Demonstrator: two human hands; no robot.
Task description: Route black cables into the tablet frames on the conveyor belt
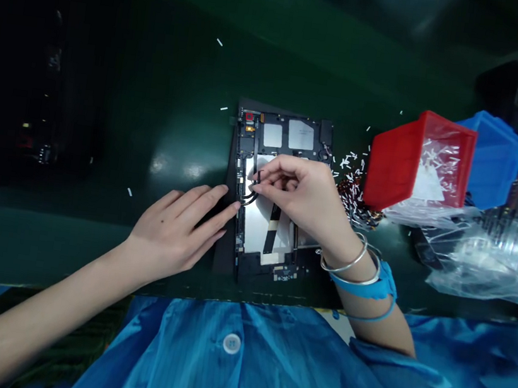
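An opened tablet [256, 235] lies on a dark mat, its silver battery area and circuit boards showing. Thumb and fingertips of my right hand [307, 194] are pinched on a thin black cable [249, 200] that curves over the tablet's left side. My left hand [178, 231] rests palm down with its fingers stretched out. Its index fingertip touches the tablet's left edge beside the cable. A black ribbon cable [270, 240] lies across the silver area. The right hand and wrist hide part of the tablet's right side.
To the right stand a red bin [394, 164] with small white pieces and a blue bin [497, 162]. A pile of small parts [357, 204] lies between tablet and red bin. Clear plastic bags [484, 255] sit at the far right. A few white strips [219, 42] are scattered on the green table.
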